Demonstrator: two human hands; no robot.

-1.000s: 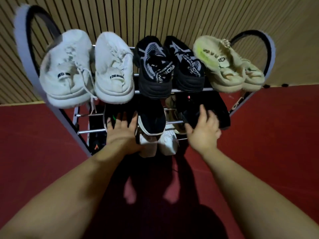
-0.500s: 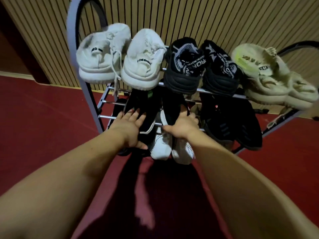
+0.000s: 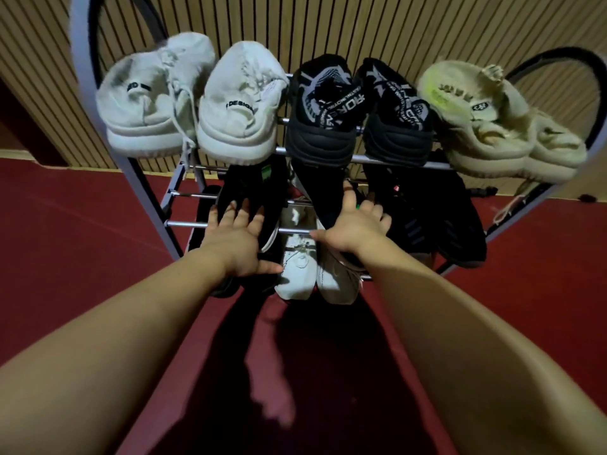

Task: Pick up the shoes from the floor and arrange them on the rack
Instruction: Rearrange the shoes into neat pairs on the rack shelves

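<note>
Shiny metal rack (image 3: 184, 223), black shoes (image 3: 323, 106) (matt knit)

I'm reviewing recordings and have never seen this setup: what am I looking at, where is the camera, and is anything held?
No machine here: a person works with bare hands, filmed by one wide-angle camera worn on the head, looking down along both forearms. The left hand lies with spread fingers on a black shoe on the middle tier of the rack; the right hand rests on the black shoe beside it. Neither plainly grips anything. The top tier carries a white pair, a black pair and a cream pair; white sneakers sit lowest.
</note>
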